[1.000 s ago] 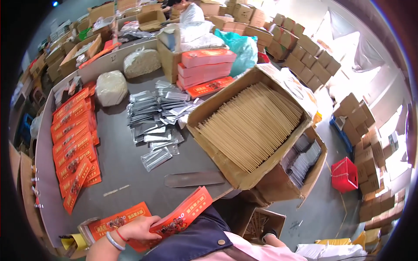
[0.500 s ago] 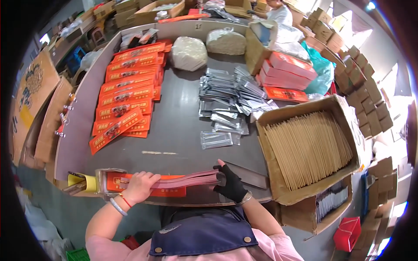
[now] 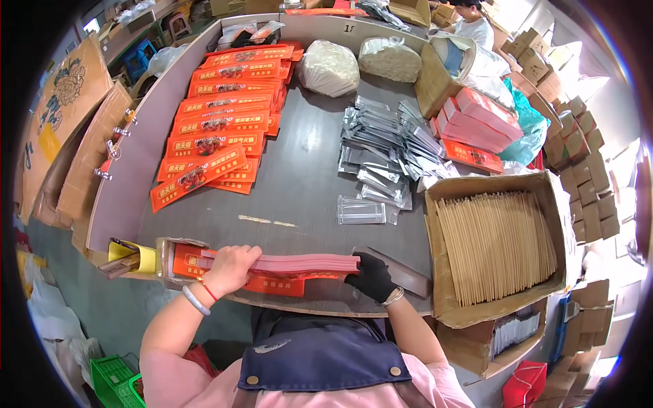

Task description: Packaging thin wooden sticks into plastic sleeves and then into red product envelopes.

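A thick stack of red paper sleeves [image 3: 309,263], its pink edges toward me, lies along the near edge of the table. My left hand [image 3: 232,267], bare with a red cord and a pale bangle at the wrist, is closed over the stack's left part. At its right end my right hand [image 3: 371,277], in a black fingerless glove, is closed around the edges. More red printed sleeves [image 3: 282,285] lie flat under the stack. Their left end reaches into a small cardboard holder [image 3: 165,257] at the table's edge.
Overlapping red sleeves [image 3: 218,122] cover the far left. Clear plastic packets [image 3: 377,146] are heaped mid-table. A carton of wooden chopsticks [image 3: 496,248] stands right, with bundled red sleeves [image 3: 479,119] behind it. Two wrapped bundles [image 3: 329,68] sit at the back. Another person [image 3: 474,27] is beyond.
My right hand has closed on the stack's right end; its thumb was raised before. The stack's loose, fanned end now looks more even. The whole view has shifted slightly.
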Demonstrator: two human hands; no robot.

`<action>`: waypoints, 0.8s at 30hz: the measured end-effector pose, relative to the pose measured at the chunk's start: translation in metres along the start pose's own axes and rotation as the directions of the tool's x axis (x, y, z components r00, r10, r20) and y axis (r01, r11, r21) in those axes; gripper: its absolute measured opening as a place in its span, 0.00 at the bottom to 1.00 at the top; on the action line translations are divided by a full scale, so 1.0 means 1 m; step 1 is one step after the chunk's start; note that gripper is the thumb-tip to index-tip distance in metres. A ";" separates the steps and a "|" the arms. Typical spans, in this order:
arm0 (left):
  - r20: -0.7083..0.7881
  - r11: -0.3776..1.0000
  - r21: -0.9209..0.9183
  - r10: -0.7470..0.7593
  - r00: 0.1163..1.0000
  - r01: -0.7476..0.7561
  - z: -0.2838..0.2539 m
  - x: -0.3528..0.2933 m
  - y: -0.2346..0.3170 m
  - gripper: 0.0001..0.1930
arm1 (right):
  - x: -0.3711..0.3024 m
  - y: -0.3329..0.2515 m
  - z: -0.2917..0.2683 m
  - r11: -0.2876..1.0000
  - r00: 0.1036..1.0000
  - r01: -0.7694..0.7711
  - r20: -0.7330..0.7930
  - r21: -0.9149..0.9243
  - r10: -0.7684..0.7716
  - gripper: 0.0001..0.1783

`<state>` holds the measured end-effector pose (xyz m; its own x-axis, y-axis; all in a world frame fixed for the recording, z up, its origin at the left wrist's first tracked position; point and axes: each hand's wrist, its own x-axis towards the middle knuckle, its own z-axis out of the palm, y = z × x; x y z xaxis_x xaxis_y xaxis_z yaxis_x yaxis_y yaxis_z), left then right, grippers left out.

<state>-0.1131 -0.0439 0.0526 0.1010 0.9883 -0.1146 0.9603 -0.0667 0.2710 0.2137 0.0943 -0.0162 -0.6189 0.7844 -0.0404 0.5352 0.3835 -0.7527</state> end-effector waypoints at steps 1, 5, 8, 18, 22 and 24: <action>0.024 0.999 -0.002 -0.033 0.999 0.033 -0.004 0.001 -0.001 0.19 | 0.004 -0.007 -0.005 1.000 0.998 -0.024 0.060 0.016 0.023 0.27; 0.150 0.997 -0.058 -0.048 0.988 0.057 -0.025 0.003 -0.006 0.21 | 0.006 -0.018 -0.015 0.994 0.975 -0.039 0.224 0.100 0.016 0.27; 0.334 0.994 -0.070 -0.056 0.941 0.084 -0.070 0.003 -0.002 0.25 | 0.005 -0.036 -0.020 0.964 0.952 -0.127 0.301 0.235 0.052 0.26; -0.020 1.000 -0.004 0.028 0.999 -0.028 -0.006 -0.015 0.026 0.52 | 0.005 -0.026 0.033 0.950 0.935 -0.275 0.270 0.145 0.229 0.26; 0.088 0.998 0.056 -0.017 0.996 0.012 0.017 -0.007 0.033 0.53 | -0.001 -0.062 0.059 0.991 0.930 -0.128 0.352 0.043 0.105 0.24; 0.060 0.996 0.090 -0.002 0.998 -0.004 0.032 -0.011 0.016 0.53 | 0.008 -0.088 0.066 0.988 0.899 0.030 0.427 0.153 -0.094 0.23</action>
<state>-0.0901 -0.0606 0.0274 0.1148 0.9783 -0.1725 0.9795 -0.0825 0.1838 0.1239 0.0347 0.0064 -0.8523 0.4612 -0.2468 0.4221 0.3276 -0.8453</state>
